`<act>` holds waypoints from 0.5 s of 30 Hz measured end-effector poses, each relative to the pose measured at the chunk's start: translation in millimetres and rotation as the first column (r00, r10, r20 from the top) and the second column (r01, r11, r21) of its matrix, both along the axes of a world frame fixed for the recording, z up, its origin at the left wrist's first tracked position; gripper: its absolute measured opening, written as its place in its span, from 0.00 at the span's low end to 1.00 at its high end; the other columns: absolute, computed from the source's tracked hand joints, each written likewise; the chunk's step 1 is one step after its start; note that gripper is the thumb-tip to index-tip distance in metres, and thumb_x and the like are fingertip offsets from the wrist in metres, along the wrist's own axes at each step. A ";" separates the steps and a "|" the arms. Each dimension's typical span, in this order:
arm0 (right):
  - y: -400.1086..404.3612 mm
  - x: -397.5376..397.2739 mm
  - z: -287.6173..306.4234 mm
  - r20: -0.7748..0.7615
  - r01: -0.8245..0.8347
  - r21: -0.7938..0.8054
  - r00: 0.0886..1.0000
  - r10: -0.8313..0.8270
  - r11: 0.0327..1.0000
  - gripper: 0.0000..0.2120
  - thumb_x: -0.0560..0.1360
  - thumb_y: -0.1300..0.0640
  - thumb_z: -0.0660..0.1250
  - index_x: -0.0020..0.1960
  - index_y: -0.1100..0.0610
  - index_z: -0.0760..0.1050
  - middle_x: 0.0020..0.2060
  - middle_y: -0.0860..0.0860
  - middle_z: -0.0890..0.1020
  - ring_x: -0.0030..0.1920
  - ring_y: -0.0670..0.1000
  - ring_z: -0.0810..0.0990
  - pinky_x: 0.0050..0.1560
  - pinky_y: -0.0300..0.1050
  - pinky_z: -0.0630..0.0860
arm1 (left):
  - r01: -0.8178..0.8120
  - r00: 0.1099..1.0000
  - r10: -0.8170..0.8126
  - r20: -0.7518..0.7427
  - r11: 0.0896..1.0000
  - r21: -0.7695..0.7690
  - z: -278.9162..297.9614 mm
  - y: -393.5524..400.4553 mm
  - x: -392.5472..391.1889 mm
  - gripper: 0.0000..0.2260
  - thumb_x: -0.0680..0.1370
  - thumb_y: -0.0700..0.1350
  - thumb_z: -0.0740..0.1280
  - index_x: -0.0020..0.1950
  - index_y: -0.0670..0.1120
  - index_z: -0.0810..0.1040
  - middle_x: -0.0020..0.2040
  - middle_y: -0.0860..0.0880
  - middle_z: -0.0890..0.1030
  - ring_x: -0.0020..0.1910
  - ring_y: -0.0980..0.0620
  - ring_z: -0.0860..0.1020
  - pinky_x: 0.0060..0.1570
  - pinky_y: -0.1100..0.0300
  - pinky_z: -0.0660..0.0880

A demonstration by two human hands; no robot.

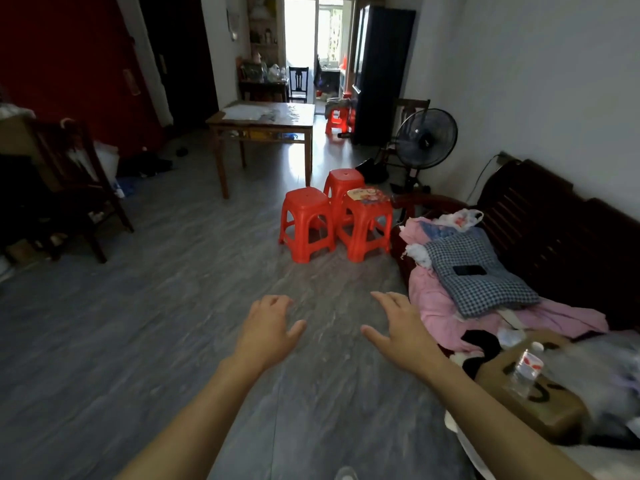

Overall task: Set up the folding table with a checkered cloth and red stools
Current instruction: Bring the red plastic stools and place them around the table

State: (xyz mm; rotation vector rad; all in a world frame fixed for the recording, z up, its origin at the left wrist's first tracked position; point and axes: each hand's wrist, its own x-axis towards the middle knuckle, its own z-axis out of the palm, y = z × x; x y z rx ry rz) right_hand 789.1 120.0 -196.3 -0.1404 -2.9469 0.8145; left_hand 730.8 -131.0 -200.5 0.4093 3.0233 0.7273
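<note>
Head view, left hand: the left hand [268,325] reaches forward over the grey floor [138,341] at about 6 o'clock, palm down, fingers loosely spread and holding nothing.
Head view, right hand: the right hand [398,327] is beside it at 5 o'clock, palm down, fingers spread and relaxed, empty, near the edge of the pink bedding [436,306].
Red stools: three red stools [306,225] stand clustered on the floor toward 12 o'clock from the hands, touching or nearly so; the right-hand one carries a colourful fan [369,195] on its seat.
Further stools: more red stools [336,119] stand far back near the doorway, at 12 o'clock.
Checkered cloth: a blue checkered cloth [478,271] lies folded on the wooden sofa [540,209] at 3 o'clock, a dark phone [469,270] on top of it.
Wooden table: a square wooden table [263,123] stands behind the stools at 12 o'clock.
Fan: a standing fan [426,138] is at 2 o'clock by the wall.
Bottle: a plastic bottle [524,368] lies on a brown box [533,393] at 4 o'clock.
</note>
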 end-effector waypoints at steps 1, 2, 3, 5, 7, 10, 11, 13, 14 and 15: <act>7.6 -19.3 -3.6 -0.002 0.000 -0.012 1.000 0.000 1.000 0.39 0.68 0.35 0.61 0.75 0.50 0.63 0.70 0.54 0.66 0.70 0.56 0.65 0.69 0.57 0.66 | 0.001 1.000 -0.001 -0.004 1.000 -0.023 -1.0 7.0 -18.2 0.22 0.76 0.56 0.67 0.66 0.46 0.74 0.65 0.45 0.74 0.63 0.44 0.72 0.64 0.55 0.67; 15.5 -39.0 -7.7 -0.006 0.002 -0.022 1.000 -0.003 1.000 0.37 0.70 0.37 0.64 0.75 0.51 0.64 0.70 0.55 0.66 0.70 0.57 0.66 0.70 0.57 0.66 | 0.003 1.000 -0.003 -0.007 0.999 -0.054 -2.4 14.3 -36.8 0.22 0.76 0.57 0.67 0.66 0.47 0.74 0.66 0.46 0.74 0.64 0.44 0.71 0.65 0.55 0.67; 23.1 -57.9 -11.1 -0.007 0.006 -0.032 1.000 -0.006 0.999 0.36 0.71 0.40 0.66 0.75 0.51 0.64 0.70 0.55 0.66 0.70 0.57 0.66 0.70 0.56 0.66 | 0.003 1.000 -0.003 -0.002 0.997 -0.079 -3.1 21.7 -54.7 0.22 0.76 0.57 0.66 0.67 0.47 0.73 0.66 0.46 0.73 0.64 0.44 0.71 0.65 0.55 0.67; 39.5 -97.0 -16.6 0.001 0.005 -0.065 1.000 -0.005 0.998 0.35 0.71 0.41 0.67 0.75 0.52 0.64 0.69 0.56 0.67 0.69 0.58 0.67 0.70 0.53 0.65 | -0.007 1.000 0.008 0.017 0.996 -0.091 -3.0 37.7 -90.4 0.22 0.77 0.57 0.65 0.67 0.48 0.72 0.67 0.47 0.72 0.65 0.45 0.70 0.65 0.56 0.67; 56.6 -137.6 -16.2 0.011 0.008 -0.085 1.000 -0.007 0.996 0.38 0.68 0.38 0.63 0.74 0.53 0.65 0.69 0.57 0.68 0.68 0.59 0.68 0.70 0.51 0.65 | -0.016 0.999 0.020 0.039 0.994 -0.104 -0.5 54.8 -127.7 0.22 0.77 0.57 0.65 0.68 0.49 0.72 0.68 0.47 0.71 0.66 0.46 0.69 0.65 0.56 0.67; 79.1 -192.2 -11.0 0.029 -0.003 -0.080 1.000 0.006 0.997 0.39 0.67 0.38 0.61 0.74 0.53 0.65 0.69 0.56 0.68 0.68 0.58 0.68 0.70 0.50 0.64 | -0.021 0.999 0.025 0.039 0.994 -0.109 2.4 75.5 -177.8 0.23 0.77 0.57 0.65 0.69 0.48 0.71 0.68 0.47 0.71 0.66 0.45 0.69 0.65 0.56 0.67; 86.2 -209.7 -8.9 0.026 -0.010 -0.072 1.000 0.012 0.997 0.39 0.67 0.38 0.61 0.74 0.53 0.65 0.69 0.56 0.68 0.68 0.58 0.68 0.70 0.50 0.64 | -0.025 0.999 0.028 0.033 0.994 -0.102 2.9 81.6 -194.2 0.23 0.77 0.57 0.65 0.69 0.48 0.71 0.68 0.47 0.72 0.65 0.45 0.69 0.65 0.56 0.67; 98.9 -242.8 -5.9 0.022 -0.006 -0.053 1.000 0.007 0.999 0.39 0.67 0.37 0.61 0.74 0.53 0.65 0.69 0.56 0.68 0.68 0.59 0.68 0.70 0.51 0.65 | -0.039 0.998 0.043 0.051 0.995 -0.087 1.3 91.6 -225.5 0.23 0.77 0.58 0.65 0.68 0.48 0.72 0.68 0.47 0.72 0.65 0.45 0.69 0.65 0.55 0.68; 103.6 -258.0 -5.2 0.025 -0.005 -0.049 1.000 0.006 0.999 0.39 0.67 0.37 0.61 0.74 0.53 0.65 0.69 0.56 0.68 0.68 0.59 0.68 0.70 0.52 0.66 | -0.042 0.997 0.048 0.064 0.996 -0.079 -0.3 95.6 -239.9 0.23 0.77 0.58 0.65 0.68 0.48 0.72 0.67 0.47 0.72 0.65 0.45 0.70 0.65 0.54 0.68; 107.3 -272.7 -4.3 0.029 -0.007 -0.049 1.000 0.008 0.999 0.39 0.67 0.37 0.62 0.74 0.53 0.65 0.69 0.56 0.68 0.68 0.59 0.68 0.70 0.53 0.66 | -0.041 0.996 0.046 0.074 0.997 -0.073 -2.7 99.2 -254.0 0.23 0.77 0.58 0.65 0.68 0.48 0.72 0.67 0.47 0.72 0.65 0.45 0.69 0.64 0.54 0.68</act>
